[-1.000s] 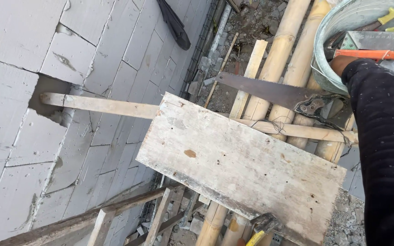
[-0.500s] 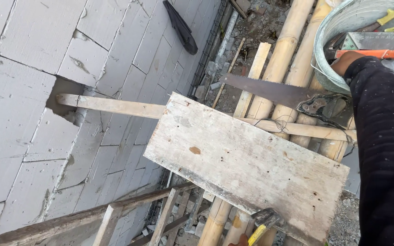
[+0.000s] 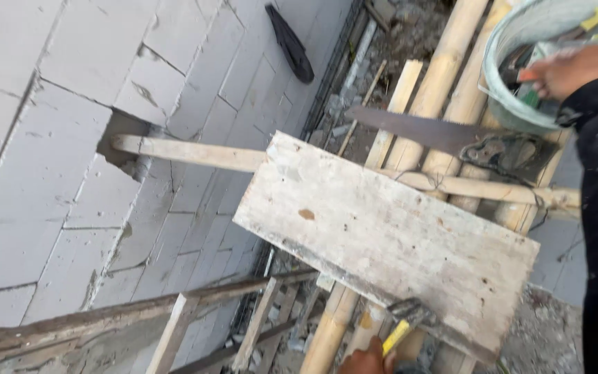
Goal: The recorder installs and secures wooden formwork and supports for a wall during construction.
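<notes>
My right hand (image 3: pixel 567 69), in a black sleeve, reaches into a pale green bucket (image 3: pixel 513 104) at the top right, among tools with orange, green and yellow parts. Its fingers are curled, and I cannot see whether they grip anything. At the bottom edge, my left hand (image 3: pixel 370 361) holds a yellow-handled hammer (image 3: pixel 404 324) whose head lies against the lower edge of a weathered wooden board (image 3: pixel 389 235). The board rests across bamboo poles (image 3: pixel 444 69). A hand saw (image 3: pixel 417 129) lies on the poles just beyond the board.
A wall of grey blocks (image 3: pixel 70 104) fills the left. A wooden beam (image 3: pixel 188 152) sticks out of a hole in it and runs under the board. A black cloth (image 3: pixel 291 45) hangs on the wall. Timber scaffold rails (image 3: pixel 174 312) and rubble lie far below.
The view has shifted to the right and down. My right hand has moved from the bucket's rim further into the bucket. My left hand with the hammer has come into view at the bottom.
</notes>
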